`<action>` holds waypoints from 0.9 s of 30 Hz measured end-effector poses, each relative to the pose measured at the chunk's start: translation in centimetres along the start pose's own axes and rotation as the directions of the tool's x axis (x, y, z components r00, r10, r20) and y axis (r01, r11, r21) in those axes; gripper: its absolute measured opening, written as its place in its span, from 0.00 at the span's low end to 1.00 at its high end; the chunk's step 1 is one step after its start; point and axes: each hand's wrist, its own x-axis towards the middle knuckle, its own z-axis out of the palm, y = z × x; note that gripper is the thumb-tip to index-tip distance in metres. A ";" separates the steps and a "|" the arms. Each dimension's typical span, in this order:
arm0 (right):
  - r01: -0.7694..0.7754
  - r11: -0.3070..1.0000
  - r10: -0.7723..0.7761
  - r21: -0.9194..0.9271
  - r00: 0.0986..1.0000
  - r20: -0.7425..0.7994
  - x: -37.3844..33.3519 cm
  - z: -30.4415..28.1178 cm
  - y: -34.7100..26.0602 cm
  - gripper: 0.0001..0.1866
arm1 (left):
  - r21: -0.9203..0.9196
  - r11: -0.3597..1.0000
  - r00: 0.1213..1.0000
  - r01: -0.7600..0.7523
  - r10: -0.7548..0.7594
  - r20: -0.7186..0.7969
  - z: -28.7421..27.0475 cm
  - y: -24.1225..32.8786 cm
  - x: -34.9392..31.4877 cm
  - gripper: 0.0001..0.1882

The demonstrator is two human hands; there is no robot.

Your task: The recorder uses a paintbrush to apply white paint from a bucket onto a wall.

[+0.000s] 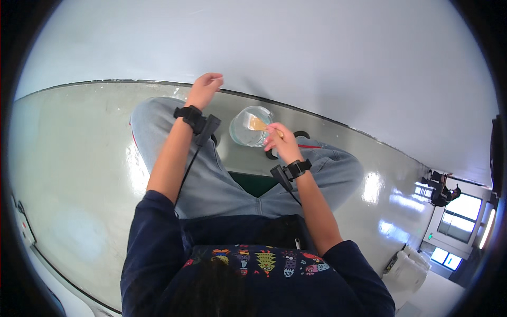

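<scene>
My right hand (281, 143) grips the wooden handle of a flat paintbrush (257, 123). The brush is tilted, with its pale bristles over or inside a clear round tub (235, 138). A clear or whitish substance seems to be in the tub, but I cannot tell what it is. My left hand (205, 91) is held up near the foot of the wall, left of the tub, with nothing visible in it. Its fingers are loosely bent and apart from the thumb.
A pale wall (253, 42) rises in front of me, with a dark strip (296, 108) along its base. The shiny grey-green floor (74, 158) has white specks near it. My bent knees flank the tub. Far right are a person (442, 193) and a white bulky object (406, 270).
</scene>
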 end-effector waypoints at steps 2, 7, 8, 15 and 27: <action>-0.098 0.994 0.088 0.053 0.982 0.165 0.2 1.1 -0.9 0.11 | -0.116 0.990 0.995 -0.086 0.092 0.045 1.9 2.8 -1.0 0.16; -0.112 0.917 0.077 0.382 0.991 0.108 -0.6 4.5 -3.2 0.07 | -0.250 0.929 0.947 -0.273 0.305 0.098 5.4 5.6 -0.6 0.15; -0.090 0.850 0.039 0.519 0.993 0.109 -1.0 4.8 -3.0 0.06 | -0.279 0.908 0.930 -0.313 0.352 0.103 6.1 5.6 -0.2 0.15; 0.035 0.646 -0.031 0.763 0.999 -0.020 -2.2 5.6 -2.9 0.13 | -0.332 0.907 0.958 -0.257 0.285 0.037 10.1 4.8 -1.0 0.13; 0.086 0.667 0.042 0.740 0.987 -0.153 -3.1 5.8 -1.4 0.15 | -0.238 0.965 0.993 -0.110 0.118 0.022 9.7 1.1 -2.9 0.11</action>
